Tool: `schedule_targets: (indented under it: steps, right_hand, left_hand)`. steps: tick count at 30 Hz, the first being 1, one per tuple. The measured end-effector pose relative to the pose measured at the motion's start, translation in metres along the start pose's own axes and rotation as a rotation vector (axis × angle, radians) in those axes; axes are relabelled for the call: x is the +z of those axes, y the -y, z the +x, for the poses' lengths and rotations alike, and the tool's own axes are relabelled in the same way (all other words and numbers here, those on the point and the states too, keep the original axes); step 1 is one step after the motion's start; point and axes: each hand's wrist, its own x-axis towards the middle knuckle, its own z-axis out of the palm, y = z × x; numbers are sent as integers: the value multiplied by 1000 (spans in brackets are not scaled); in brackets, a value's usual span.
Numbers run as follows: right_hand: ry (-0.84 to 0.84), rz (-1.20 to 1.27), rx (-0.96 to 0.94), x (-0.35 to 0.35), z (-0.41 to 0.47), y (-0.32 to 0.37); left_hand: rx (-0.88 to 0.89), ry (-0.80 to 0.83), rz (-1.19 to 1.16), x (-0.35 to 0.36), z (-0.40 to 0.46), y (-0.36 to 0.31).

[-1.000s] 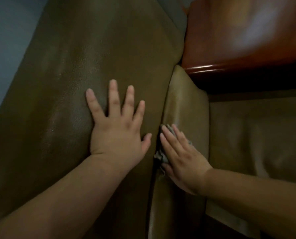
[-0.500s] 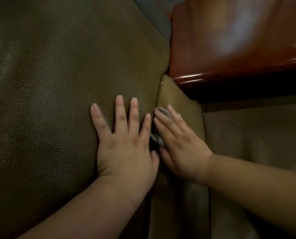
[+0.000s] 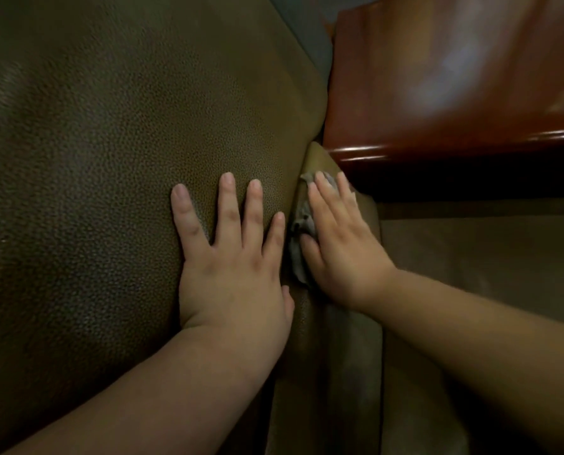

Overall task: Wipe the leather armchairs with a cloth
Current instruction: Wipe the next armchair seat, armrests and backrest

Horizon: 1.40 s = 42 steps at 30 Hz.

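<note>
The left hand (image 3: 231, 257) lies flat on the big olive-brown cushion (image 3: 109, 159) of the leather armchair, fingers straight and spread wide, pointing toward 12 o'clock, holding nothing. Its little finger sits close to the seam at the cushion's 3 o'clock edge. The right hand (image 3: 339, 244) comes in from 4 o'clock and presses a crumpled grey cloth (image 3: 302, 221) against the narrow padded strip (image 3: 339, 356) that runs beside the cushion; its fingers are straight and close together, laid over the cloth rather than curled round it. The cloth shows along the 9 o'clock side of this hand and peeks out past the fingertips, wedged in the crease between cushion and strip, just beside the left hand. At 1 o'clock from the right hand a glossy reddish-brown wooden armrest (image 3: 438, 93) juts out, its rounded lip catching the light, with deep shadow beneath. Below that, at 3 o'clock, a smoother olive leather panel (image 3: 487, 257) stretches toward the frame's edge
</note>
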Motion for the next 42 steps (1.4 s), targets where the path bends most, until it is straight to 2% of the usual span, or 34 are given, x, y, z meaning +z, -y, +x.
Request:
schedule_targets:
  steps: [3,5,8,10,12,14,16,19,23,28,30,34,36,42]
  right_hand:
    - [49,-65,-23,-7,31,-16]
    - [91,-45,116,-14,77,-27]
    - [176,128,288,-27,114,-41]
    - [123,100,225,-19,88,-36]
    - [-15,144,149,0,29,-19]
    - [-54,244,216,20,-36,-1]
    - [-36,327,303,31,-63,2]
    - [-90,338,386,34,-19,-26]
    - [-105,488,695,25,41,-53]
    - [-18,486,589,52,-74,-8]
    - [10,530,645,55,-63,-24]
    - [14,440,837,33,43,-86]
    - [47,420,848,33,56,-96]
    - [92,536,694,61,-63,-52]
  left_hand:
    - [0,11,1,0,-1,-2]
    - [-1,21,11,0,-1,-2]
    - [-4,46,14,-2,0,-2]
    - [2,50,15,-3,0,0]
    - [8,45,2,-4,0,0]
    - [9,44,-1,-5,0,-1]
    - [6,43,12,-5,-1,-2]
    - [7,44,29,-4,-2,-4]
    - [21,59,42,-6,1,-3]
    - [54,64,44,-7,1,-5]
    - [63,76,65,-5,1,-7]
    - [40,107,102,-4,3,-10]
    - [29,109,111,-2,3,-9]
    - [54,93,90,-4,2,-8]
